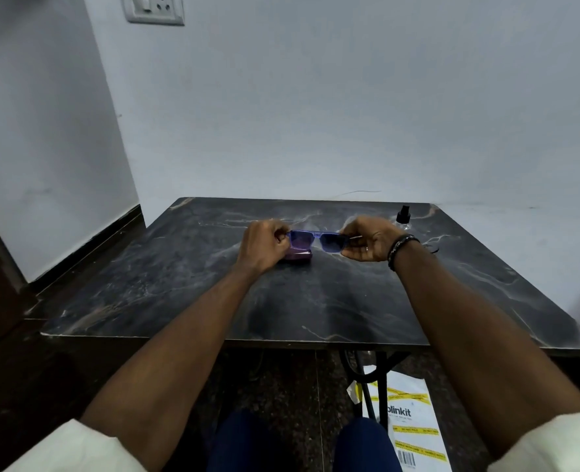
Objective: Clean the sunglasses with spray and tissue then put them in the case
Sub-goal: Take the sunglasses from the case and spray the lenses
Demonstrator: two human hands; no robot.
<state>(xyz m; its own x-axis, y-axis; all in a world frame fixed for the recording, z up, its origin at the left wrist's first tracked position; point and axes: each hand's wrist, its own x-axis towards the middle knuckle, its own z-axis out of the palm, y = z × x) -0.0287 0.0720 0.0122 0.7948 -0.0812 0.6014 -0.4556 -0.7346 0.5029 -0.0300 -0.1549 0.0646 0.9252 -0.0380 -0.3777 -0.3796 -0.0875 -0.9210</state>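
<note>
Blue-framed sunglasses (pixel 317 240) with dark lenses are held up above the dark marble table (pixel 316 301), lenses facing me. My left hand (pixel 264 248) grips their left end and my right hand (pixel 367 239) grips their right end. A purple case (pixel 299 256) lies on the table just below the left lens, partly hidden by my left hand, with something white showing in it. A clear spray bottle (pixel 403 218) with a black top stands behind my right hand. I cannot make out a separate tissue.
The table sits in a corner, with pale walls behind and to the left. Its near edge runs across the frame above my knees. A white and yellow delivery bag (pixel 411 427) lies on the floor under the right side by the metal table leg (pixel 370 386).
</note>
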